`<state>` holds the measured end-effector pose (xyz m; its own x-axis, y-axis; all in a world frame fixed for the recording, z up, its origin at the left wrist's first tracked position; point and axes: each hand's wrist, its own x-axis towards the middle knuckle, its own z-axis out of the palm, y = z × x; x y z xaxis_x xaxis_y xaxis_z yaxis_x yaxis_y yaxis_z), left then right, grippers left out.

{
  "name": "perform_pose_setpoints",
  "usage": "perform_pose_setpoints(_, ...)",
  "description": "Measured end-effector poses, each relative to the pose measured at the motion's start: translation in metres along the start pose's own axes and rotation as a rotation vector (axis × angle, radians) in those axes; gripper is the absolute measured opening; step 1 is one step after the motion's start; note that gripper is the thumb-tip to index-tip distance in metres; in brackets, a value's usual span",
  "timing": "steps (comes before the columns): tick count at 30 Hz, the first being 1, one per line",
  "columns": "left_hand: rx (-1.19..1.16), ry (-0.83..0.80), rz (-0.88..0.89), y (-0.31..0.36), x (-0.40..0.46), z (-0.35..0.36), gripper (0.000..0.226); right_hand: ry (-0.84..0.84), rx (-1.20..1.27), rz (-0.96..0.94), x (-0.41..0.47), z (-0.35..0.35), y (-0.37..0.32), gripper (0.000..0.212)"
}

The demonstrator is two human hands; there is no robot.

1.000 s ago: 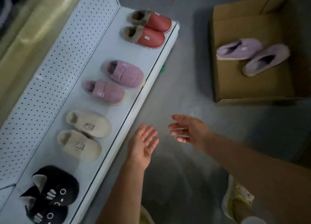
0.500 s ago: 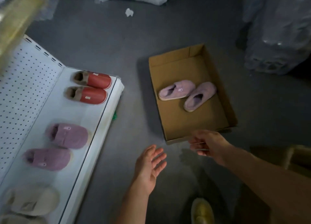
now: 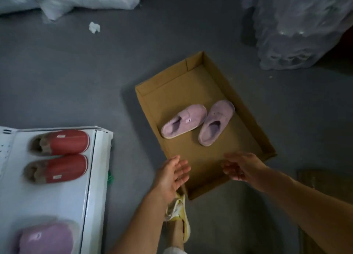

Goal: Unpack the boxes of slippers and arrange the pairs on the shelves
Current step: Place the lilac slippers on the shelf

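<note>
Reaching with left hand (image 3: 172,174) and right hand (image 3: 241,166) empty, fingers apparently relaxed, toward the last lilac pair (image 3: 198,122) boxed (image 3: 248,108); red slippers (image 3: 57,156) shelved (image 3: 57,200).

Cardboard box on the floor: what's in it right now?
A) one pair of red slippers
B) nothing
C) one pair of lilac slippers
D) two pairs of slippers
C: the cardboard box holds only two lilac slippers lying side by side, while the red slippers sit on the white shelf; both hands, left hand and right hand, reach toward the box holding nothing.
</note>
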<state>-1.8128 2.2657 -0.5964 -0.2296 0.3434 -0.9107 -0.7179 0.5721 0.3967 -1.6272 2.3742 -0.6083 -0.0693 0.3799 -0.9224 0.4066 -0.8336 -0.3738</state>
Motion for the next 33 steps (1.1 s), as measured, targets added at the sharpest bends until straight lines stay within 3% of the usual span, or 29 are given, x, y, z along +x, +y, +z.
perform_pose_setpoints(8, 0.35, 0.007, -0.018, 0.063, 0.134, 0.012, 0.017, 0.147, 0.127, 0.034, 0.094, 0.023, -0.037, 0.01)
perform_pose_setpoints(14, 0.677, 0.162, 0.215, 0.088, 0.208, 0.022, 0.023, 0.097, 0.221, 0.048, 0.14, 0.048, -0.045, 0.016)
perform_pose_setpoints(18, 0.956, 0.155, 0.327, 0.104, 0.257, 0.024, 0.047, 0.028, 0.287, 0.048, 0.167, 0.073, -0.049, 0.023)
perform_pose_setpoints(23, 1.255, 0.174, 0.251, 0.103, 0.296, 0.019, 0.064, -0.01, 0.37, 0.036, 0.188, 0.099, -0.048, 0.019)
perform_pose_setpoints(26, 1.377, 0.165, 0.233, 0.092, 0.309, 0.015, 0.058, -0.069, 0.386, 0.044, 0.195, 0.106, -0.043, 0.02)
perform_pose_setpoints(28, 1.518, 0.197, 0.307, 0.085, 0.315, 0.013, 0.046, -0.105, 0.382, 0.053, 0.2, 0.108, -0.037, 0.023)
perform_pose_setpoints(31, 1.777, 0.285, 0.377, 0.079, 0.317, 0.009, 0.045, -0.125, 0.397, 0.069, 0.206, 0.11, -0.028, 0.025)
perform_pose_setpoints(33, 1.768, 0.233, 0.319, 0.078, 0.312, 0.003, 0.047, -0.119, 0.402, 0.083, 0.207, 0.11, -0.022, 0.025)
